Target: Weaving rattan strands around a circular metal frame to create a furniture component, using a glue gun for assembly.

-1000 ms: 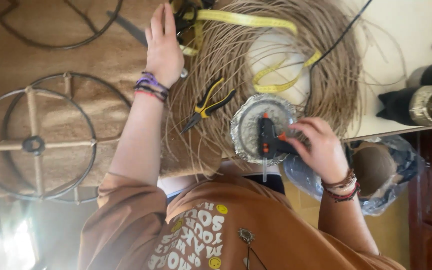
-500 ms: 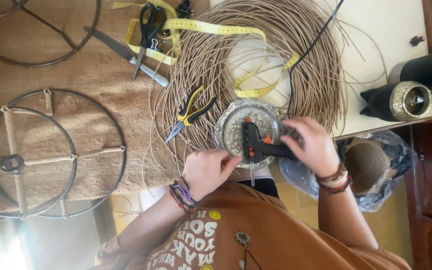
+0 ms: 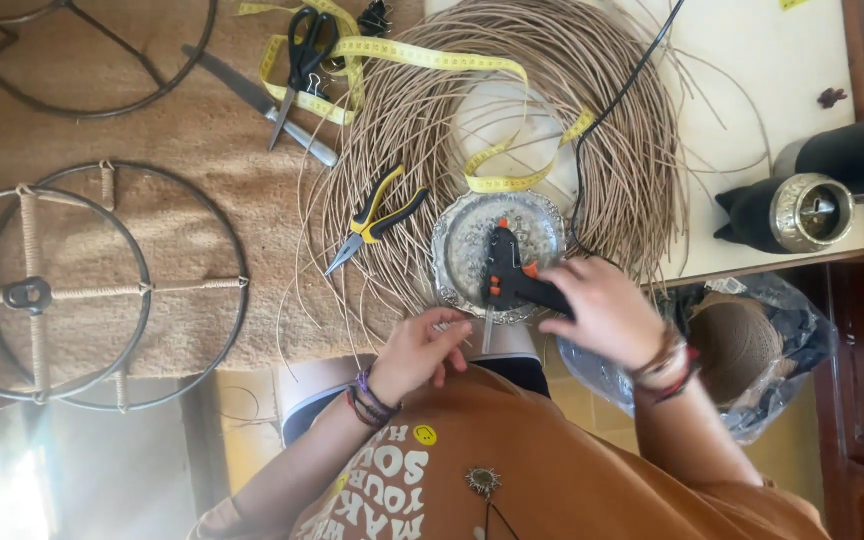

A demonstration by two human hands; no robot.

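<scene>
Silver dish (image 3: 457, 235) keeps drips off the table; right hand (image 3: 597, 305) grips the glue gun (image 3: 507, 275) over it, left hand (image 3: 422, 350) curled loosely just beside.

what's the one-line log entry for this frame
right hand: grips black glue gun over silver dish | left hand: at dish's near rim, contents hidden | nearby: yellow pliers, rattan coil, tape measure
</scene>
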